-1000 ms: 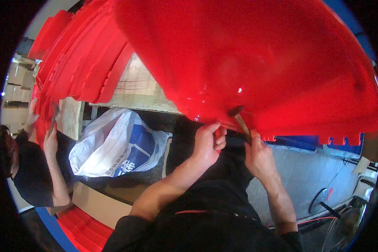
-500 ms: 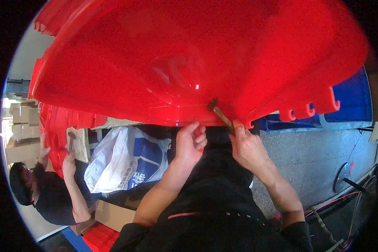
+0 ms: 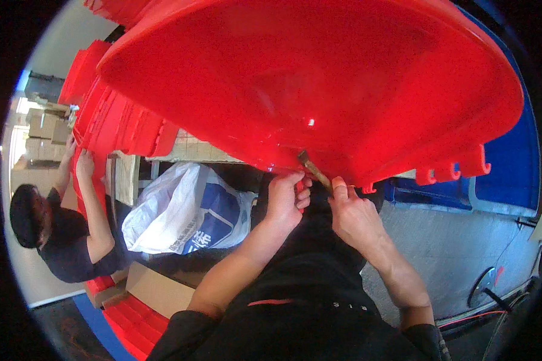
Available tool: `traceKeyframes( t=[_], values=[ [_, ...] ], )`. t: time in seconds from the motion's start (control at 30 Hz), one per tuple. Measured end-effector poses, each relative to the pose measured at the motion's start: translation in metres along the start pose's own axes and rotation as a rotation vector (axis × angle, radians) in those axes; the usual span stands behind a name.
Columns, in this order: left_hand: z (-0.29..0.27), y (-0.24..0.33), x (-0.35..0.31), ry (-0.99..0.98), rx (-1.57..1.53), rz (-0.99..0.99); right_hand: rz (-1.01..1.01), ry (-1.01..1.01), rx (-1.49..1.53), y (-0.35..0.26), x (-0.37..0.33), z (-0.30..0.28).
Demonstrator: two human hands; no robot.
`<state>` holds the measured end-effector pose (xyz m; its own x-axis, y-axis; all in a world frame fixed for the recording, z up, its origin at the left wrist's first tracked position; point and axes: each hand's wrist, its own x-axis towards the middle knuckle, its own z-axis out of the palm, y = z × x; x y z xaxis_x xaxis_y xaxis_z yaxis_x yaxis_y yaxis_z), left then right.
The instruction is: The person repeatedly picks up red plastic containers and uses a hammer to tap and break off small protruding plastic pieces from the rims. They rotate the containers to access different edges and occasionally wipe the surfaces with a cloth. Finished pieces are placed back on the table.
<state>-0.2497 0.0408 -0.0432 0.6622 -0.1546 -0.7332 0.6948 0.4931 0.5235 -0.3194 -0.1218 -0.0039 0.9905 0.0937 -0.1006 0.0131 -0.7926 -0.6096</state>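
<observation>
A large, glossy red plastic part [image 3: 367, 78] with a curved edge fills the upper view. My left hand [image 3: 286, 201] is closed at its lower rim, fingers curled and thumb along the edge. A narrow bit of red shows between those fingers; I cannot tell whether it belongs to the part. In my right hand [image 3: 358, 216] is a short hand tool [image 3: 317, 171] with a brown, wooden-looking handle and a dark, narrow head. The fingers wrap its handle, and its head lies against the red surface just above the left hand. Hook-shaped red tabs [image 3: 448, 171] line the right rim.
Stacked red parts [image 3: 120, 123] stand at the left, beside another person [image 3: 72, 234] who is handling them. A white and blue sack [image 3: 186, 210] sits left of my arms, above an open cardboard box [image 3: 156, 292]. Blue bins [image 3: 506, 162] and a floor fan-like disc [image 3: 483, 287] are at right.
The view has shifted, and the red part shows a narrower outline. Both hands stay near its lower rim, the tool's head slightly closer to the left hand. The other person's arms have moved up.
</observation>
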Motion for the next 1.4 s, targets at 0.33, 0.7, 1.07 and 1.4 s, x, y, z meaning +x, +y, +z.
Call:
traceKeyframes(
  t=[0.33,0.7,1.07,1.4],
  values=[
    [0.003,0.002,-0.005,0.004,-0.034,-0.005,-0.077,-0.021,-0.087,-0.004,0.006,-0.002],
    [0.003,-0.001,-0.009,0.066,0.020,-0.033,-0.009,-0.073,-0.060,-0.005,-0.001,0.003],
    [-0.030,0.031,0.009,-0.160,0.275,-0.263,-0.004,0.539,0.578,0.026,-0.070,-0.082],
    [-0.046,0.019,-0.057,0.009,0.017,-0.347,0.549,0.366,-0.281,0.094,0.027,-0.061]
  ],
)
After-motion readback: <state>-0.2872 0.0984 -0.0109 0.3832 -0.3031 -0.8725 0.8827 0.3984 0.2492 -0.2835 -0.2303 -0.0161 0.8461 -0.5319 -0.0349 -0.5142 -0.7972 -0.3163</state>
